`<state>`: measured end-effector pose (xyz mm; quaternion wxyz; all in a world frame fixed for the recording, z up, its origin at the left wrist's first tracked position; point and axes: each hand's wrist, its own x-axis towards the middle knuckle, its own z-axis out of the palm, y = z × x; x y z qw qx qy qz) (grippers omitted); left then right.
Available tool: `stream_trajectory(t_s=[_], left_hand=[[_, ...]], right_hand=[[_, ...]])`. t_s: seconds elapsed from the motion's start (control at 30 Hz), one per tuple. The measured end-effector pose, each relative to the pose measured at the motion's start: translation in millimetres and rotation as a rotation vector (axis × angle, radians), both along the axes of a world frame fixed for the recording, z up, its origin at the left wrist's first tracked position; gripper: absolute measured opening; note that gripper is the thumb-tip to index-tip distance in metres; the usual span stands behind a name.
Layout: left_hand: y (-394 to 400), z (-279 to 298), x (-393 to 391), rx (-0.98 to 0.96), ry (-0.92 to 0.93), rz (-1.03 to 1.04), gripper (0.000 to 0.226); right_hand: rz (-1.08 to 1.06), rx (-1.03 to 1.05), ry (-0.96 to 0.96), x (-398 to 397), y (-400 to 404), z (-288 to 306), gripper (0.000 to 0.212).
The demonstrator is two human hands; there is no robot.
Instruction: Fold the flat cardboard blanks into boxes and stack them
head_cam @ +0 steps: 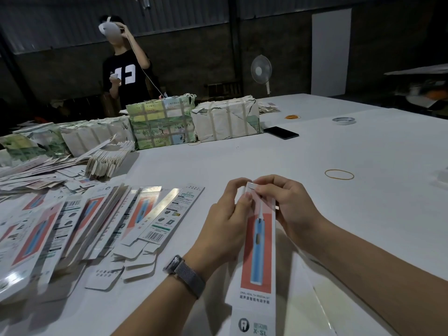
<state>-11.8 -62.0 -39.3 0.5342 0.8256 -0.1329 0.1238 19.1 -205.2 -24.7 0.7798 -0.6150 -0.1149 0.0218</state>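
A long narrow box (258,258) printed with a blue toothbrush on a red panel stands tilted in front of me, its far end up. My left hand (225,221) grips the box's left side near the top, thumb on the end flap. My right hand (286,209) pinches the top flap from the right. A fanned pile of flat blanks (80,226) with the same print lies on the white table (339,190) to the left.
Wrapped paper bundles (164,122) line the back of the table. A black phone (281,132), a tape roll (343,120) and rubber bands (339,174) lie on the right half. A person (126,69) stands behind the bundles; a fan (261,69) is beyond.
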Motion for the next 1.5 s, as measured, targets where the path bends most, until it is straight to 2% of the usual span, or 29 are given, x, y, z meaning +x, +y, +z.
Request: stream_trajectory(t_s=[0.17, 0.3, 0.4, 0.63, 0.77, 0.9, 1.17, 1.33, 1.5], left_hand=[[-2, 3, -2, -0.084, 0.067, -0.046, 0.011], [-4, 8, -5, -0.177, 0.124, -0.100, 0.030], [-2, 5, -2, -0.149, 0.128, -0.102, 0.019], [2, -3, 4, -0.039, 0.120, -0.090, 0.017], [3, -4, 5, -0.013, 0.120, -0.109, 0.020], [6, -1, 6, 0.003, 0.156, -0.157, 0.028], [8, 6, 0, 0.008, 0.186, -0.242, 0.043], [7, 4, 0, 0.011, 0.129, -0.210, 0.030], [7, 1, 0, 0.007, 0.126, -0.169, 0.025]], right_hand=[[-0.040, 0.007, 0.011, -3, -1, 4, 0.015], [-0.072, -0.029, 0.013, -5, -3, 7, 0.016], [-0.064, -0.029, 0.017, -5, -2, 8, 0.015], [-0.070, -0.041, 0.027, -4, 0, 5, 0.022], [-0.087, -0.010, 0.018, -2, 0, 6, 0.029], [-0.100, -0.026, 0.013, -2, 1, 3, 0.023], [-0.125, -0.026, 0.009, 2, -2, 4, 0.026], [-0.099, -0.052, 0.002, 3, -3, 4, 0.026], [-0.071, -0.061, -0.005, 4, -4, 3, 0.029]])
